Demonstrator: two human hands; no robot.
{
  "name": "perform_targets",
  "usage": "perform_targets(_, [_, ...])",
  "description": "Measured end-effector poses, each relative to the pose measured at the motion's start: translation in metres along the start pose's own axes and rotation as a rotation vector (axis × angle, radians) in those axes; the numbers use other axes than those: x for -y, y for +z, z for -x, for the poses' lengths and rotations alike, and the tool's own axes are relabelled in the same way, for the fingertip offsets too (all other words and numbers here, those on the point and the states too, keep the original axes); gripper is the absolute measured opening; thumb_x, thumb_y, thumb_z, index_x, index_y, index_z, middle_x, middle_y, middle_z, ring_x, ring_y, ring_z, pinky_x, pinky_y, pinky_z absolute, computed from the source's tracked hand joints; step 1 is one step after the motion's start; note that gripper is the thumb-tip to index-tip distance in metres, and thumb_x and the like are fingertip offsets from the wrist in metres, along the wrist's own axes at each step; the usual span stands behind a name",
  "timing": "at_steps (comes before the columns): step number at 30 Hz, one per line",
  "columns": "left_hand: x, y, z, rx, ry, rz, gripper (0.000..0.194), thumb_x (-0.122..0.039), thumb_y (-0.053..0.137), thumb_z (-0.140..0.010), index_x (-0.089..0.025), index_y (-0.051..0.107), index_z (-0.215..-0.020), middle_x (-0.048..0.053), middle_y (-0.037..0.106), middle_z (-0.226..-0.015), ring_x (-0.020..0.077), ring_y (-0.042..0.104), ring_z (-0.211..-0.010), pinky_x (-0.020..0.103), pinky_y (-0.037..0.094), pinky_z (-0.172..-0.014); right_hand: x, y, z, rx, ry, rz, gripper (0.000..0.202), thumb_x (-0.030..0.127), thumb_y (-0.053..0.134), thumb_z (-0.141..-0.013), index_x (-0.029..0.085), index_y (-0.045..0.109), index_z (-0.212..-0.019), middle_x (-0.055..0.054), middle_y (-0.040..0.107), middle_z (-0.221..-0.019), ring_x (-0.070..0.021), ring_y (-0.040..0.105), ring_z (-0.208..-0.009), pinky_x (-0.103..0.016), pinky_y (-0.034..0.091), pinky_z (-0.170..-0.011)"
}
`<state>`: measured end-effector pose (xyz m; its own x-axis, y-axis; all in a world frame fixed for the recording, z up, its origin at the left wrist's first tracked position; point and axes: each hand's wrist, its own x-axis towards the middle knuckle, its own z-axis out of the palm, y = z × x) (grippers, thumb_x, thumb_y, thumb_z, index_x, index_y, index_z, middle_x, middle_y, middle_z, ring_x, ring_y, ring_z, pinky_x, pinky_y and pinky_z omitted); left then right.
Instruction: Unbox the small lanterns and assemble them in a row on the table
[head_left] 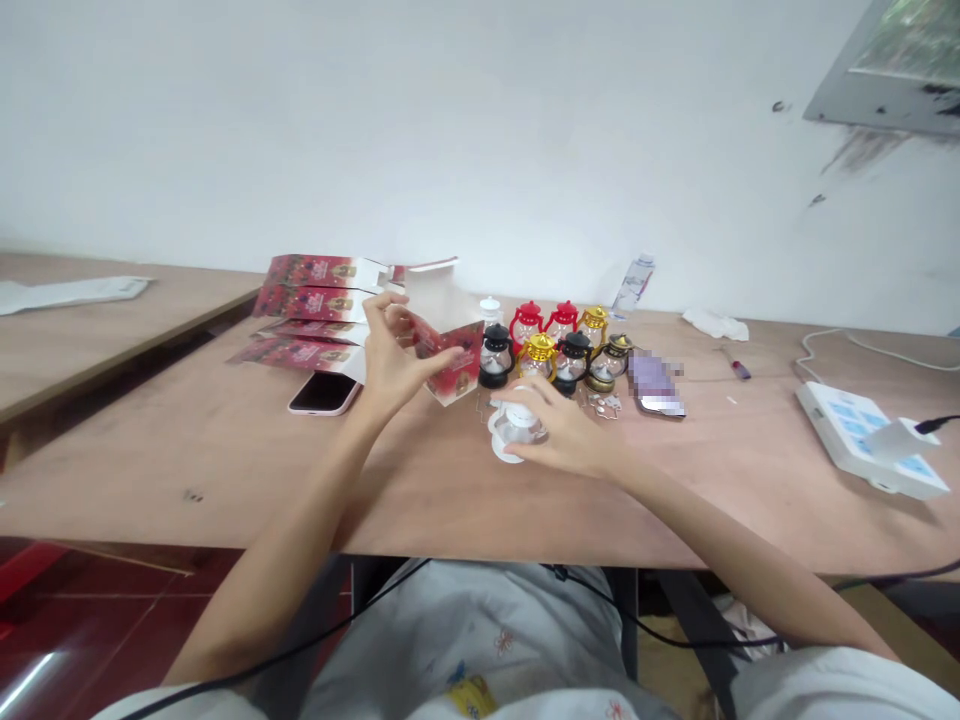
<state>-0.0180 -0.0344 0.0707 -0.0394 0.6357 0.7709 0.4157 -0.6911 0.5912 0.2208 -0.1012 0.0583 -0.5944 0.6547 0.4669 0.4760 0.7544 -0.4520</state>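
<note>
My left hand [401,355] grips a red printed cardboard box [461,375], with the thumb stretched across its near side. The box's white-lined flap [437,295] stands up at the top. Held by its top in my right hand [566,430] is a small white lantern [514,430], tilted, just right of the box and close to the tabletop. Behind it several small lanterns stand grouped: black ones [496,358], a gold one [538,358], red ones [527,322], a bronze one [610,364] and a white one [490,312].
Flattened red boxes [311,300] lie at the left beside a pink-edged phone [324,394]. A purple phone [657,382], a clear bottle [634,284], a tissue [715,324] and a screwdriver [739,369] are at the right. A white power strip [851,440] with a cable lies further right.
</note>
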Motion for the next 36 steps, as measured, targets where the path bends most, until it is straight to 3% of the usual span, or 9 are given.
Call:
perform_targets(4, [0.0,0.01,0.008,0.102,0.06,0.034,0.075,-0.04,0.083,-0.056,-0.026,0.03,-0.107,0.0,0.056,-0.097,0.0132,0.063,-0.072,0.029,0.052,-0.065,0.016,-0.027,-0.017,-0.277,-0.02,-0.34,0.066,0.047,0.071,-0.073,0.031,0.041,-0.129,-0.006,0.054,-0.121,-0.0244,0.06,-0.106,-0.043,0.053,-0.089])
perform_targets(8, [0.001,0.018,0.017,0.121,0.214,-0.014,0.072,-0.045,0.082,-0.055,-0.026,0.032,-0.102,-0.002,0.055,-0.092,0.011,0.059,-0.064,0.023,0.047,-0.052,0.027,-0.039,-0.044,-0.422,0.002,-0.462,0.066,0.063,0.055,-0.079,0.035,0.03,-0.134,-0.004,0.058,-0.111,-0.0234,0.063,-0.099,-0.043,0.055,-0.081])
perform_targets(12, [0.0,0.021,0.022,0.024,0.337,-0.066,0.078,-0.048,0.085,-0.051,-0.024,0.033,-0.105,0.001,0.052,-0.099,0.0145,0.062,-0.076,0.027,0.05,-0.058,0.021,-0.029,-0.06,-0.52,0.025,-0.4,0.063,0.06,0.05,-0.084,0.035,0.025,-0.135,-0.005,0.057,-0.111,-0.0224,0.062,-0.101,-0.043,0.055,-0.082])
perform_targets(15, [-0.004,0.022,0.024,0.02,0.294,-0.068,0.078,-0.048,0.085,-0.053,-0.024,0.032,-0.105,0.003,0.051,-0.106,0.017,0.063,-0.089,0.032,0.054,-0.07,0.009,-0.018,-0.062,-0.629,0.039,-0.318,0.065,0.053,0.053,-0.085,0.033,0.021,-0.137,-0.008,0.051,-0.119,-0.0229,0.058,-0.107,-0.045,0.053,-0.087])
perform_targets(19, [-0.008,0.023,0.025,0.06,0.246,-0.046,0.077,-0.049,0.084,-0.053,-0.024,0.032,-0.105,0.003,0.053,-0.106,0.0182,0.064,-0.093,0.035,0.055,-0.076,0.003,-0.008,-0.06,-0.733,0.085,-0.16,0.069,0.043,0.056,-0.085,0.032,0.016,-0.139,-0.011,0.041,-0.13,-0.0264,0.05,-0.118,-0.049,0.048,-0.094])
perform_targets(22, [-0.008,0.023,0.027,0.087,0.176,-0.038,0.076,-0.049,0.083,-0.055,-0.024,0.032,-0.105,0.002,0.054,-0.106,0.0186,0.065,-0.093,0.035,0.056,-0.075,0.006,-0.004,-0.061,-0.727,0.09,-0.01,0.071,0.041,0.061,-0.082,0.029,0.019,-0.138,-0.013,0.036,-0.133,-0.0287,0.045,-0.124,-0.05,0.045,-0.096])
perform_targets(24, [-0.008,0.023,0.028,0.107,0.151,-0.041,0.075,-0.047,0.084,-0.054,-0.024,0.033,-0.105,0.002,0.054,-0.105,0.0184,0.065,-0.091,0.034,0.056,-0.074,0.009,-0.004,-0.063,-0.652,0.081,0.049,0.071,0.04,0.065,-0.078,0.028,0.025,-0.134,-0.013,0.04,-0.131,-0.0294,0.046,-0.121,-0.049,0.046,-0.095])
perform_targets(29, [-0.008,0.024,0.029,0.148,0.117,-0.021,0.075,-0.044,0.084,-0.053,-0.023,0.034,-0.104,0.002,0.054,-0.1,0.0176,0.065,-0.085,0.032,0.057,-0.066,0.017,-0.01,-0.069,-0.421,0.114,0.088,0.058,0.036,0.07,-0.073,0.025,0.038,-0.119,-0.009,0.056,-0.114,-0.0284,0.056,-0.104,-0.045,0.047,-0.083])
perform_targets(36, [-0.013,0.027,0.03,0.162,0.087,0.044,0.068,-0.038,0.083,-0.057,-0.023,0.036,-0.105,0.003,0.051,-0.104,0.0165,0.063,-0.088,0.032,0.058,-0.07,0.021,-0.025,-0.072,-0.305,0.127,0.139,0.043,0.043,0.067,-0.076,0.022,0.044,-0.105,-0.005,0.062,-0.094,-0.0212,0.058,-0.082,-0.032,0.042,-0.069])
